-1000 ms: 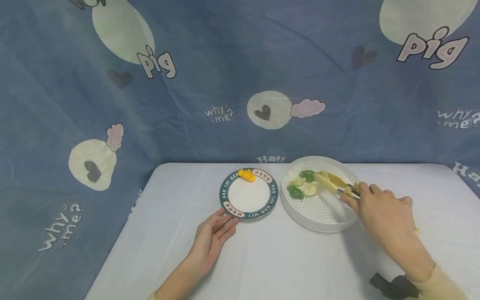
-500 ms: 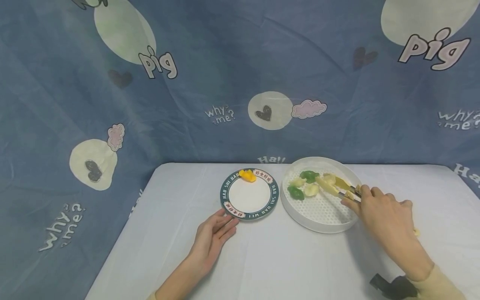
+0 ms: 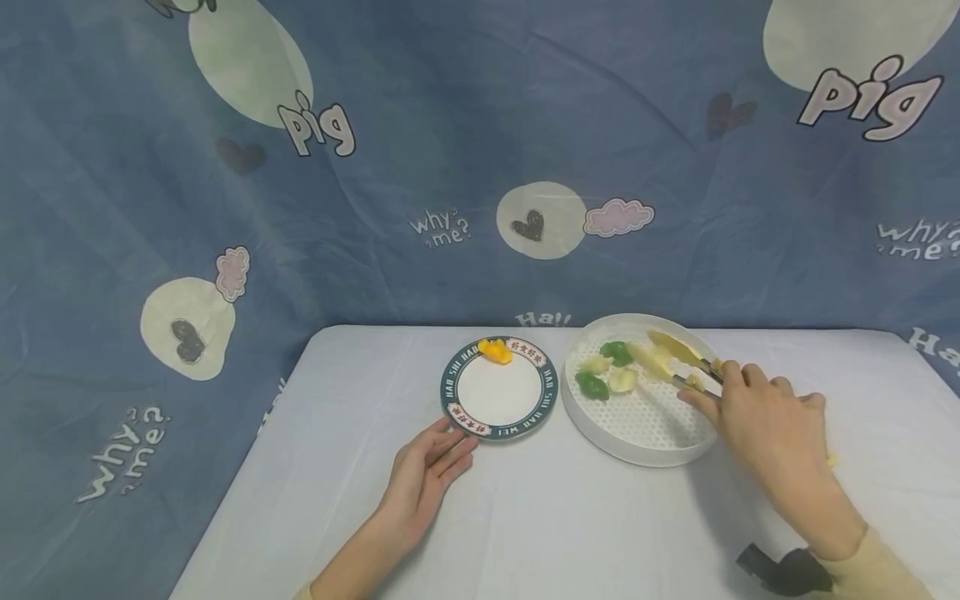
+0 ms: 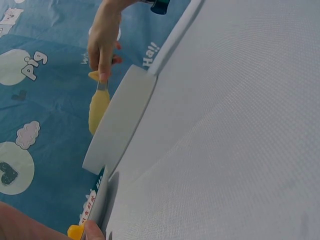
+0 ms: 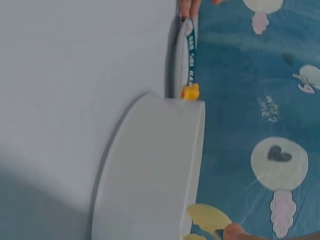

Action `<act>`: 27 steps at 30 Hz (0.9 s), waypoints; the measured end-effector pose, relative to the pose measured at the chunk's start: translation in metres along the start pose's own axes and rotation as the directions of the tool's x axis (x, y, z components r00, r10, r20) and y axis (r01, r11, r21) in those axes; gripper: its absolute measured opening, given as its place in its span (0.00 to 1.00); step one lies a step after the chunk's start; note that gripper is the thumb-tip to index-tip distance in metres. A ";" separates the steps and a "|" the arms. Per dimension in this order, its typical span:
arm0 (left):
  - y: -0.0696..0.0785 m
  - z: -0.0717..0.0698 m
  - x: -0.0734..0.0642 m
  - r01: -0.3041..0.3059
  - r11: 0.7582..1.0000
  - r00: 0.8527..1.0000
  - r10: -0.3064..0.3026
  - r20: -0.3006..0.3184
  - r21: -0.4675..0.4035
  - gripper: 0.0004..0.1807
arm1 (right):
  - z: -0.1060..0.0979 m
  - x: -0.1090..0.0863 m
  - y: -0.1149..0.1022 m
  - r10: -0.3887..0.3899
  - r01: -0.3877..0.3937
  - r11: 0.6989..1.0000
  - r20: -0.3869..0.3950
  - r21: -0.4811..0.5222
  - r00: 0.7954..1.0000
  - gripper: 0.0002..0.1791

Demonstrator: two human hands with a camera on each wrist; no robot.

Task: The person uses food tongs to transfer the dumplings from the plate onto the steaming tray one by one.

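My right hand holds a pair of tongs with yellow tips, reaching over a round white tray with a dimpled floor. The tong tips stand apart around a pale yellow piece that they partly cover; whether they touch it, I cannot tell. Green pieces and pale yellow pieces lie at the tray's left. Relaxed fingers of my left hand touch the near-left rim of a plate with a green lettered border. An orange-yellow piece rests on the plate's far edge.
Plate and tray stand side by side on a white-covered table. A blue printed cloth hangs behind the table's far edge. Something small and yellow shows beside my right wrist. The tray wall hides its contents in the right wrist view.
The tong tips have spread wider, the far one rising up and away. A pale yellow piece between them has come partly into view. My left hand and the plate stay put.
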State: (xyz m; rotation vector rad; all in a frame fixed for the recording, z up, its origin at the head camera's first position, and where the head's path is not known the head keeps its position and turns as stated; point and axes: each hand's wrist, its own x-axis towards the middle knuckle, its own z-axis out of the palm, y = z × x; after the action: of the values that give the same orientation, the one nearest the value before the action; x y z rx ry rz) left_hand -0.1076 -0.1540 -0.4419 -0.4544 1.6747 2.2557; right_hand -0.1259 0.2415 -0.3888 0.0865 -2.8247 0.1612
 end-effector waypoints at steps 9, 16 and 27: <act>0.000 -0.001 0.000 -0.004 1.000 1.000 0.004 0.006 0.011 0.39 | -0.002 0.003 -0.007 -0.006 0.005 1.000 -0.058 -0.006 0.998 0.35; 0.000 -0.001 0.000 -0.005 1.000 1.000 0.005 0.001 0.008 0.39 | -0.005 0.001 -0.013 -0.040 0.039 0.999 -0.093 -0.014 0.995 0.35; 0.000 0.000 0.000 -0.004 1.000 1.000 0.004 -0.002 0.005 0.39 | -0.006 0.002 -0.049 -0.065 0.065 0.998 0.012 0.007 0.998 0.40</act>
State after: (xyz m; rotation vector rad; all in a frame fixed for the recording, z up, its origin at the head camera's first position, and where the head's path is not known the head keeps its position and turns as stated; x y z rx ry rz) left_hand -0.1075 -0.1544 -0.4422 -0.4528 1.6838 2.2537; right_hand -0.1218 0.1941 -0.3773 0.1816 -2.8293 0.1559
